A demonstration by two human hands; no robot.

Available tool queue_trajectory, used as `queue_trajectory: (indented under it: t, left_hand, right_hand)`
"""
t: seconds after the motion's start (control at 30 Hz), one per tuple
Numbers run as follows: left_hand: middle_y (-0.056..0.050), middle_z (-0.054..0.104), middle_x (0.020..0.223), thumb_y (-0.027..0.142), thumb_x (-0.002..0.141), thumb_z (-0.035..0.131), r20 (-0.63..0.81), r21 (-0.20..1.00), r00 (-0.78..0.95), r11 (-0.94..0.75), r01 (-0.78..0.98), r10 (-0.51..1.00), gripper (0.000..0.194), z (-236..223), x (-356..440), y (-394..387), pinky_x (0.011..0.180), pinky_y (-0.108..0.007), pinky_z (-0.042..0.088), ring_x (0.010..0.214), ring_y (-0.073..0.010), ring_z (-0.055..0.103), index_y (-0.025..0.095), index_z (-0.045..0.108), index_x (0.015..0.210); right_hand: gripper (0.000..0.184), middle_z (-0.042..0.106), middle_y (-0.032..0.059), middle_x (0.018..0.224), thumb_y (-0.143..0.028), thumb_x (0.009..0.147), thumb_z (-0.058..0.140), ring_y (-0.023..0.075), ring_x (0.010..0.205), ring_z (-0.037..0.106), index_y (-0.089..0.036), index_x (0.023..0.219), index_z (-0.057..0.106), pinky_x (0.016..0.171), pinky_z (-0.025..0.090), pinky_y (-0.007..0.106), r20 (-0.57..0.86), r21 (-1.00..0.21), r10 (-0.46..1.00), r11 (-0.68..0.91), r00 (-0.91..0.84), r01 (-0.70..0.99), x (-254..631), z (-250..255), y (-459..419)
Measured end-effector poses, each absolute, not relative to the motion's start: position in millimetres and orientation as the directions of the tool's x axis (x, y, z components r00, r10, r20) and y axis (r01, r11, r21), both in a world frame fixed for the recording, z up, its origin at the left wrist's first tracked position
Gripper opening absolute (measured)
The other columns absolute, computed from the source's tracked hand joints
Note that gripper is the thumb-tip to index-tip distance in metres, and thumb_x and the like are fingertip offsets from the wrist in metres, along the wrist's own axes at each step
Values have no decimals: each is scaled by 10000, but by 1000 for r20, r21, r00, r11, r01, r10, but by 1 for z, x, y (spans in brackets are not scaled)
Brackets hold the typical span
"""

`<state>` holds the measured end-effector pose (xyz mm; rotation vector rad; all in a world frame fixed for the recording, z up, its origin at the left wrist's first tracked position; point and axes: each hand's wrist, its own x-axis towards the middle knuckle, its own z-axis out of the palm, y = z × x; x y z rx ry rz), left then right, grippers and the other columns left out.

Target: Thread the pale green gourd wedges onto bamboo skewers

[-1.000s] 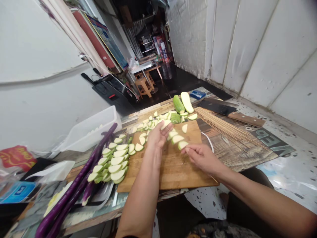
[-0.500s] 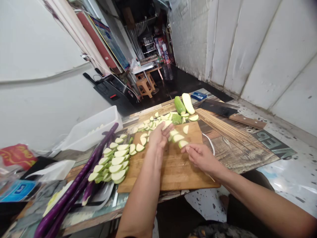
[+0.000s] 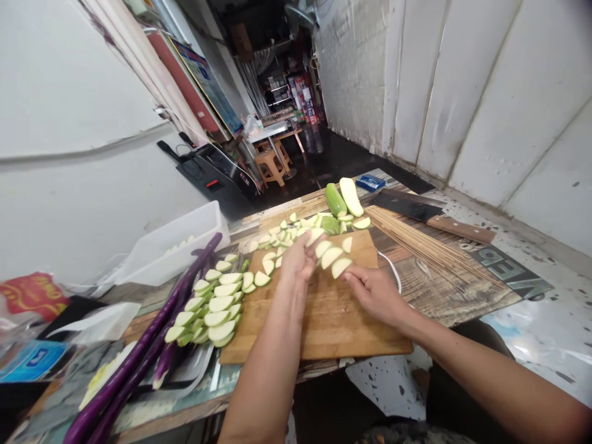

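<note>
Over the wooden cutting board point(image 3: 324, 320), my right hand point(image 3: 377, 293) is closed in a pinch at the near end of a row of pale zucchini slices point(image 3: 341, 267). The slices sit in line as on a thin bamboo skewer, which is mostly hidden. My left hand point(image 3: 298, 262) is closed with its fingertips on a zucchini slice point(image 3: 315, 236) at the far end of that row. Loose half-round zucchini pieces point(image 3: 268, 266) lie beside my left hand. A stack of filled skewers of zucchini slices point(image 3: 222, 303) rests left of the board.
Bare bamboo skewers point(image 3: 416, 246) lie right of the board, near a cleaver point(image 3: 435, 216). Zucchini halves point(image 3: 350, 197) and a blue packet point(image 3: 370, 182) are at the back. Long purple eggplants point(image 3: 152, 327) and a white plastic bin point(image 3: 173, 243) stand left.
Both hands stay close together over the board. My right hand has shifted slightly, and the row of slices stays between the hands. The view has tilted a little.
</note>
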<state>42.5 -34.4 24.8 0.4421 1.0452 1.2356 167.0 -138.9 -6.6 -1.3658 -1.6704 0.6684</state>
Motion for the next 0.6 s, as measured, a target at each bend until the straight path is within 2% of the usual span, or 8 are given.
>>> queue_trajectory:
  t: [0.1, 0.2, 0.4, 0.5, 0.6]
  left_hand:
    - [-95, 660, 745, 112, 741, 556, -414, 771, -15, 342, -537, 910, 55, 26, 43, -35, 626, -278, 537, 685, -173, 647, 97, 576, 790]
    - [-91, 659, 725, 115, 735, 561, -426, 773, -27, 348, -531, 904, 58, 26, 43, -36, 614, -270, 534, 664, -164, 644, 95, 580, 786]
    - [-75, 642, 661, 127, 706, 594, -419, 795, -64, 331, -509, 906, 85, 19, 45, -34, 564, -260, 522, 571, -147, 618, 84, 591, 779]
    - [-67, 638, 671, 146, 694, 615, -416, 803, -66, 332, -495, 907, 106, 18, 46, -34, 567, -265, 515, 558, -140, 609, 92, 592, 782]
    - [-81, 647, 743, 298, 716, 609, -347, 860, -95, 276, -429, 933, 213, 19, 40, -32, 619, -291, 512, 628, -156, 627, 109, 600, 813]
  right_hand:
    - [272, 395, -43, 464, -286, 823, 367, 88, 417, 332, -146, 766, 593, 425, 240, 203, 138, -936, 989, 149, -58, 319, 165, -6, -138]
    - [288, 359, -60, 444, -303, 828, 354, 78, 386, 294, -135, 800, 587, 400, 230, 195, 58, -976, 996, 71, -68, 207, 165, -5, -136]
    - [280, 396, -35, 514, -236, 800, 414, 84, 510, 361, -144, 555, 514, 495, 258, 204, 275, -870, 962, 250, -3, 424, 167, -7, -130]
    - [275, 437, -31, 531, -241, 812, 404, 91, 520, 388, -144, 608, 560, 508, 275, 204, 295, -856, 956, 268, -10, 442, 169, -10, -128]
    - [273, 494, -21, 562, -261, 815, 406, 105, 541, 428, -143, 694, 620, 525, 309, 203, 289, -862, 957, 253, 15, 439, 171, -12, -127]
